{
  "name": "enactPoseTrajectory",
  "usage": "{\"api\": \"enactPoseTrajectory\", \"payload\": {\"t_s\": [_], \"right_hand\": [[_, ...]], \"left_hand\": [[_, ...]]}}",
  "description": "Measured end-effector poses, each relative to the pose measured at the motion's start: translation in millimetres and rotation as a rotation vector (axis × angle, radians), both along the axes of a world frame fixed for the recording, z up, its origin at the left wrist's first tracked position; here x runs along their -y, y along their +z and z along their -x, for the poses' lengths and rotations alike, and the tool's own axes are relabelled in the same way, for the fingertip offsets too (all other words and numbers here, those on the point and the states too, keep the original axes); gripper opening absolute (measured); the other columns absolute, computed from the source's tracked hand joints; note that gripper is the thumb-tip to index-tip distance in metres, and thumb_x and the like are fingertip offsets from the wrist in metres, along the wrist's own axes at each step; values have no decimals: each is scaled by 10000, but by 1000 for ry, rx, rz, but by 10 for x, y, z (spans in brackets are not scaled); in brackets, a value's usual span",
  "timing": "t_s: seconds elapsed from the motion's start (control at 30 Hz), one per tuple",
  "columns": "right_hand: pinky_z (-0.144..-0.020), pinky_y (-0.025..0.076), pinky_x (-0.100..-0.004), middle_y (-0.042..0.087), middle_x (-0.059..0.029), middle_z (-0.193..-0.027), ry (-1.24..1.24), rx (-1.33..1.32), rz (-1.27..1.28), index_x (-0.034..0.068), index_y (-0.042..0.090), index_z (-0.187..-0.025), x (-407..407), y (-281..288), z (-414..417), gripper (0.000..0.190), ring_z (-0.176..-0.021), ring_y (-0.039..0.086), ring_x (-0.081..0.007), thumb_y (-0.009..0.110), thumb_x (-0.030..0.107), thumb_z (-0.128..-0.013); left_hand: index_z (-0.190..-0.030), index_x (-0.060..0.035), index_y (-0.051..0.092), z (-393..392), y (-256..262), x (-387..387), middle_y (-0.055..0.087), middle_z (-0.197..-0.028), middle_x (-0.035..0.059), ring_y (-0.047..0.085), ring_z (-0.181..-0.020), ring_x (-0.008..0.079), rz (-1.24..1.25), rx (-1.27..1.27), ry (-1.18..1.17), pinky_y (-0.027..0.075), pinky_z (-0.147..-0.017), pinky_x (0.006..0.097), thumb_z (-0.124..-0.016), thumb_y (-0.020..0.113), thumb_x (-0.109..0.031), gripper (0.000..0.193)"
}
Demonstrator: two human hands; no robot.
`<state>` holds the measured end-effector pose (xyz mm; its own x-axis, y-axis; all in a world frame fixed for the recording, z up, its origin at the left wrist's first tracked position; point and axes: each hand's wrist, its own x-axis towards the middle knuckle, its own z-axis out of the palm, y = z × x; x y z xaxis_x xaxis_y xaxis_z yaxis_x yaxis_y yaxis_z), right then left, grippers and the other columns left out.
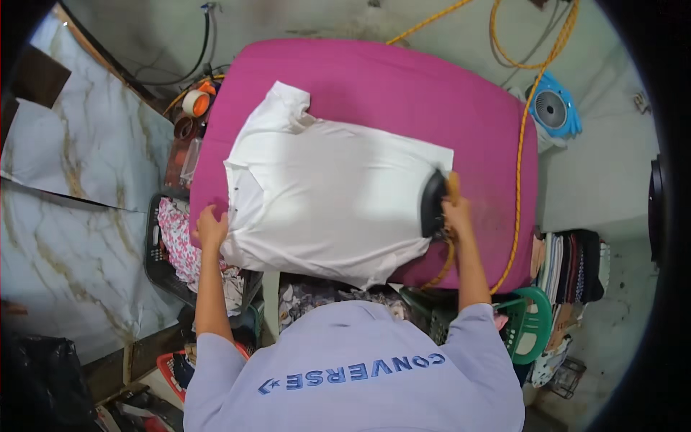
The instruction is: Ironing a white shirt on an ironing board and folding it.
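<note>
A white short-sleeved shirt [334,183] lies spread on a table with a pink cloth cover [372,75]. Its neckline, with small dark buttons or snaps, faces left, and one sleeve points up and away. My right hand [458,211] grips the wooden-looking handle of a dark clothes iron [433,202]. The iron rests at the shirt's hem, on the right. Beside the neckline is my left hand [211,227], at the table's left edge, fingers apart and nothing visible in it. Whether it touches the fabric is hard to see.
A yellow cord [519,178] hangs across the table's right side. Baskets stand around the near edge: a dark one [154,264] with floral cloth and a green one [532,324]. Tape rolls [195,102] lie left, a small blue fan [551,108] right, folded clothes [569,264] below it.
</note>
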<state>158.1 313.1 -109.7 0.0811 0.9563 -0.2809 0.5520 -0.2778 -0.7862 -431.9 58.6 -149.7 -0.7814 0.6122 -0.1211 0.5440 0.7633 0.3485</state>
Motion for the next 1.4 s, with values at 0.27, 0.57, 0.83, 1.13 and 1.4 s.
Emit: {"api": "enactPoseTrajectory", "payload": {"t_s": [0.27, 0.57, 0.83, 1.13, 1.4], "right_hand": [[-945, 425, -523, 551, -194, -1319, -292, 993, -218, 30, 461, -1364, 73, 372, -1158, 605, -1211, 528, -314, 703, 252, -855], [-1073, 272, -569, 476, -94, -1418, -16, 1006, -369, 109, 647, -1114, 220, 211, 231, 309, -1399, 335, -296, 653, 342, -909], [-750, 413, -264, 586, 21, -809, 6, -223, -208, 81, 613, -976, 46, 146, -142, 66, -800, 546, -97, 648, 106, -927], [-702, 381, -227, 557, 21, -830, 276, -102, -271, 49, 728, -1185, 156, 808, -564, 339, -742, 465, -85, 730, 38, -846], [-895, 463, -343, 700, -68, -898, 170, 129, -452, 34, 776, -1006, 7, 1472, -812, 223, -936, 619, -174, 775, 113, -798]], "left_hand": [[-1250, -106, 616, 281, 501, -1053, 652, -1246, 136, 576, -1202, 355, 61, -80, -129, 304, -1032, 661, -913, 580, -371, 430], [-1030, -162, 753, 574, 898, -1411, 727, -1114, 96, 632, -1134, 306, 149, 132, -26, 271, -1077, 602, -804, 709, -512, 419], [-857, -89, 729, 829, 1116, -1044, 726, -856, 27, 685, -804, 166, -515, 487, -333, 496, -810, 357, -754, 840, -213, 196], [-984, -147, 806, 634, 2078, -770, 735, -791, 70, 630, -701, 199, -261, 147, -542, 494, -761, 329, -717, 862, -227, 284], [-868, -143, 811, 816, 2634, -891, 696, -703, 77, 648, -730, 179, -443, -42, -610, 447, -845, 375, -717, 836, -221, 172]]}}
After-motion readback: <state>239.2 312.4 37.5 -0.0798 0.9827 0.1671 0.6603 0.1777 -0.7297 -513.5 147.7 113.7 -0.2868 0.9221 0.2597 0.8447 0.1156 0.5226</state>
